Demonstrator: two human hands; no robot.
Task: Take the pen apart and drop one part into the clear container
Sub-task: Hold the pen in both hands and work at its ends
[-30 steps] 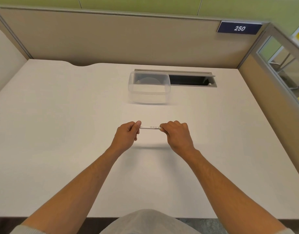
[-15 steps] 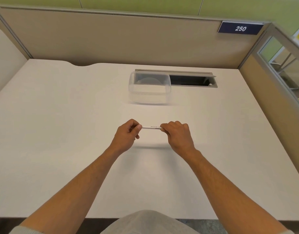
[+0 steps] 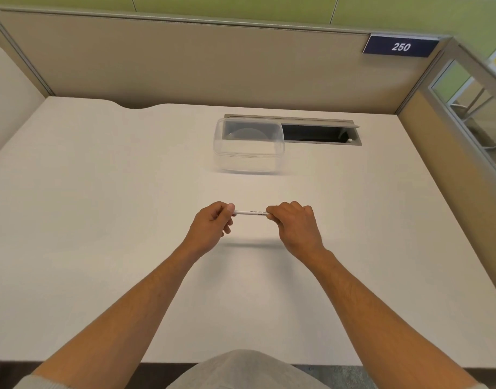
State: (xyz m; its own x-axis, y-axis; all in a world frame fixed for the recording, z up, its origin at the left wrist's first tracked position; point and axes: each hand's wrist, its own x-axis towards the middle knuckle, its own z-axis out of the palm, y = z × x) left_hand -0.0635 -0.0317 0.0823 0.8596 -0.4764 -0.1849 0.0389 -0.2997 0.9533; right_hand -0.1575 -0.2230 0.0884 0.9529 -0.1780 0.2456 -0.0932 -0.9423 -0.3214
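Single head view; looks forward and down over desk point(image 3: 101, 248); hands near centre; partition behind.

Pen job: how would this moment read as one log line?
left hand: grips pen end | right hand: grips other end | pen: whole | clear container: empty

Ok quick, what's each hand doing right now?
Left hand: closed, pinching the left end of the white pen.
Right hand: closed on the pen's right end.
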